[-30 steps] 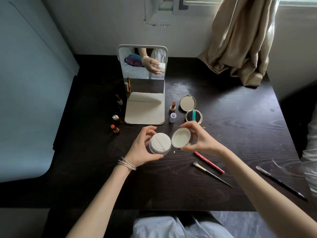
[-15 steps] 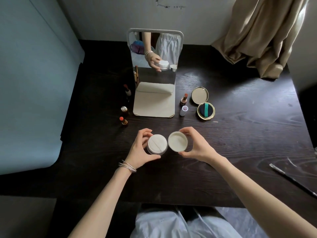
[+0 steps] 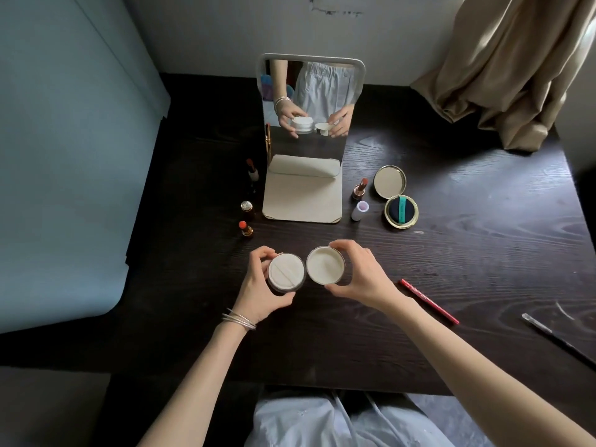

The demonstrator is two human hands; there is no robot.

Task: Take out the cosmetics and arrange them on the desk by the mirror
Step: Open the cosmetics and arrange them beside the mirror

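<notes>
- Dark wooden desk [image 3: 451, 259]; standing mirror [image 3: 309, 101] at 12 o'clock.
- Left hand [image 3: 258, 288], its grip curled round the powder jar [image 3: 286, 275], desk centre.
- Right hand [image 3: 361, 275] at 3 o'clock of it, pinching the jar's lid [image 3: 325, 264].

I sit at a dark wood-grain desk [image 3: 467, 253] pushed against a pale wall [image 3: 225, 30] with cracked paint. A beige curtain [image 3: 516, 69] hangs at the far right, daylight catching its folds. A light blue panel [image 3: 64, 156] stands along the left.
</notes>
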